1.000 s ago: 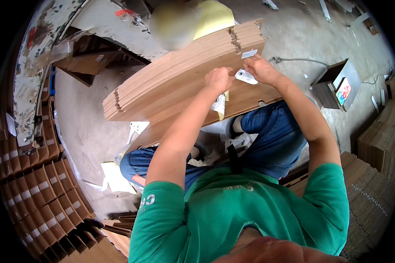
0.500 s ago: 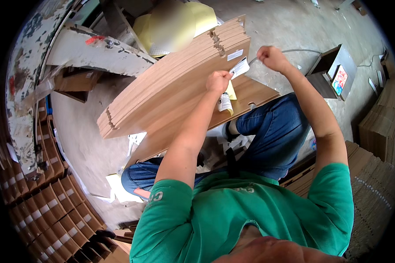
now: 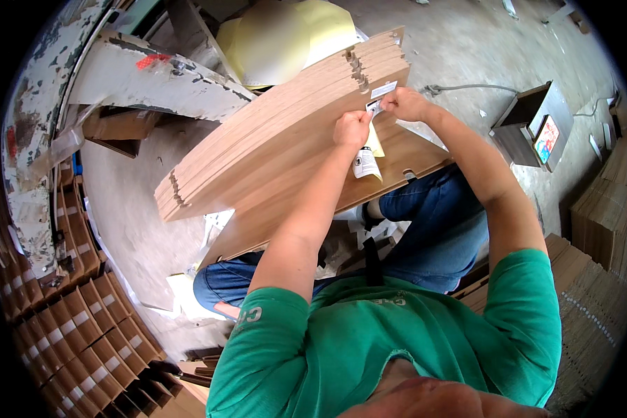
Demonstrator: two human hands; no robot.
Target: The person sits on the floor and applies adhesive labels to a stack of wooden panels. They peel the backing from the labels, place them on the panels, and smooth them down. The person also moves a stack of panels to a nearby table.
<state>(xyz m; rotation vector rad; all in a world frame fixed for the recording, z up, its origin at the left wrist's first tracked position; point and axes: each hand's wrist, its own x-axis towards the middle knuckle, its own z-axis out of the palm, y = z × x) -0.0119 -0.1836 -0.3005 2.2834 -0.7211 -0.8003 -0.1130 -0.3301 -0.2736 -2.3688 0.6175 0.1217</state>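
My left hand (image 3: 353, 129) is closed on a strip of printed white labels (image 3: 366, 164) with yellowish backing, which hangs curled below the fist. My right hand (image 3: 405, 104) is closed at the strip's upper end, its fingertips pinching there close to the left hand. Both hands are in front of a leaning stack of wood-grain panels (image 3: 279, 132) with notched edges. A white label (image 3: 383, 89) sits on the front panel near its upper right corner, just above my right fingers. Another wood-grain panel (image 3: 258, 226) lies flat across in front of my legs, below the stack.
To the right stands a dark open box (image 3: 526, 129) with a phone (image 3: 546, 139) on it, and a grey cable (image 3: 470, 87) beside it. A chipped white metal frame (image 3: 153, 76) rises at the left. Cardboard stacks (image 3: 592, 299) line the right, brown slotted dividers (image 3: 83, 348) the lower left.
My right hand has come in leftward and down to the label strip beside my left hand. The left hand has shifted slightly right. The view has moved a little.
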